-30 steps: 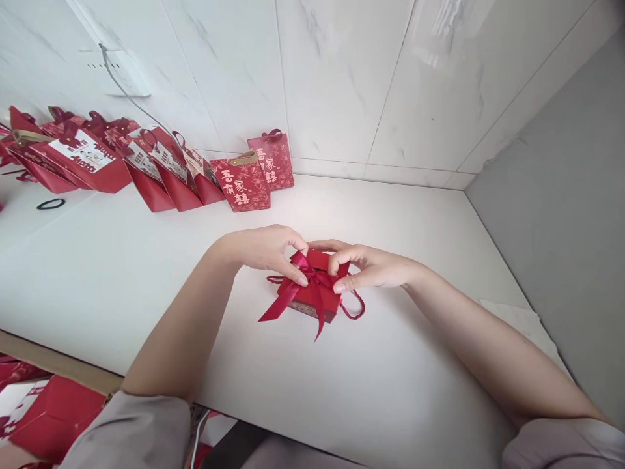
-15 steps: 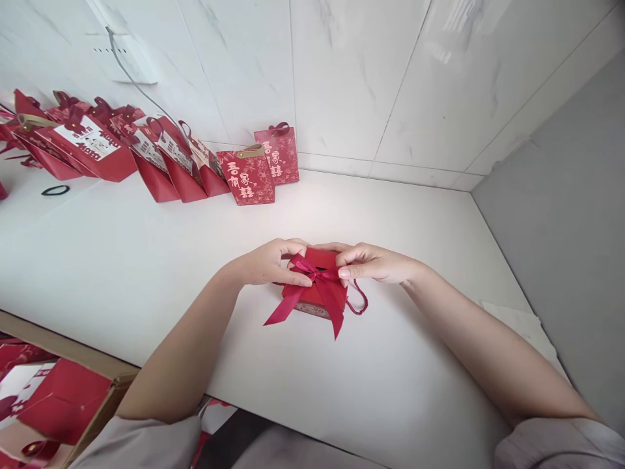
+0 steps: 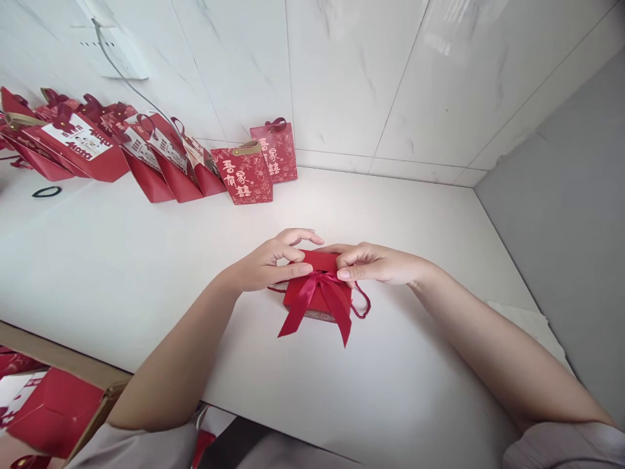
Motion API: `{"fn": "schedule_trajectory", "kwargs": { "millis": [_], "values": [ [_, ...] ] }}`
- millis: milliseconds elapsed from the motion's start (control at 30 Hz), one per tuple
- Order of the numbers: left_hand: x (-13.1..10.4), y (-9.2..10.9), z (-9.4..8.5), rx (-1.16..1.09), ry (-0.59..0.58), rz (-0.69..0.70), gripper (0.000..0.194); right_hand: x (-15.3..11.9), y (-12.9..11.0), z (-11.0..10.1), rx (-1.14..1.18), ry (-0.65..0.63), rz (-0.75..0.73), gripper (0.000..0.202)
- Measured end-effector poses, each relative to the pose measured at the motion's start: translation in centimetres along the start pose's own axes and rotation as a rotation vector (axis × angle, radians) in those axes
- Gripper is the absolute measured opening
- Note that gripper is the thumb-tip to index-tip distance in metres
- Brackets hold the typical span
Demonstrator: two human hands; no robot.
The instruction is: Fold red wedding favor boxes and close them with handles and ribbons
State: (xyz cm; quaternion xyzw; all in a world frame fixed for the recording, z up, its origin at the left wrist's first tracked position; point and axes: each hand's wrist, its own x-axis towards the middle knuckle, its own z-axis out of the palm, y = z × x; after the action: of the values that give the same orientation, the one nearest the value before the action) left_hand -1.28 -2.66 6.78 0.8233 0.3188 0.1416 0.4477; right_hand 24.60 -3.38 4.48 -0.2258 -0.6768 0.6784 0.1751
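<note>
A small red gift box (image 3: 321,262) sits on the white table, a crimson satin ribbon (image 3: 299,307) tied across its front. Two ribbon tails hang down over the patterned lower edge. My left hand (image 3: 274,262) pinches the ribbon's left side between thumb and index finger, its other fingers lifted over the box top. On the opposite side, my right hand (image 3: 377,263) pinches the right part of the bow, with fingers reaching behind the box. A twisted red cord handle (image 3: 364,307) loops out at the right. The loops of the bow are mostly hidden by my fingers.
Several red gift boxes (image 3: 178,159) with ribbon handles stand along the tiled wall. A black ring-shaped band (image 3: 47,192) lies at the left. Below the table's left edge, a cardboard box (image 3: 100,397) holds more red packaging. A grey cable (image 3: 124,75) hangs from the wall socket.
My left hand's fingers have lifted and spread above the box. The ribbon tails have swung slightly right and hang closer together; the left loop no longer shows. The view has shifted slightly.
</note>
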Motion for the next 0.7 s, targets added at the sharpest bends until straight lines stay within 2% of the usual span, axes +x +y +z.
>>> {"fn": "schedule_trajectory", "kwargs": {
  "millis": [233, 467, 700],
  "values": [
    [-0.06, -0.1, 0.44, 0.022, 0.061, -0.057, 0.038, -0.08, -0.37, -0.11, 0.005, -0.024, 0.042, 0.035],
    [0.0, -0.06, 0.54, -0.08, 0.035, -0.042, 0.04, -0.26, -0.99, -0.11, -0.038, -0.034, 0.04, 0.033],
    [0.09, -0.41, 0.62, -0.1, 0.086, -0.022, 0.042, -0.56, -0.83, -0.71, -0.126, 0.047, 0.035, 0.035]
  ]
}}
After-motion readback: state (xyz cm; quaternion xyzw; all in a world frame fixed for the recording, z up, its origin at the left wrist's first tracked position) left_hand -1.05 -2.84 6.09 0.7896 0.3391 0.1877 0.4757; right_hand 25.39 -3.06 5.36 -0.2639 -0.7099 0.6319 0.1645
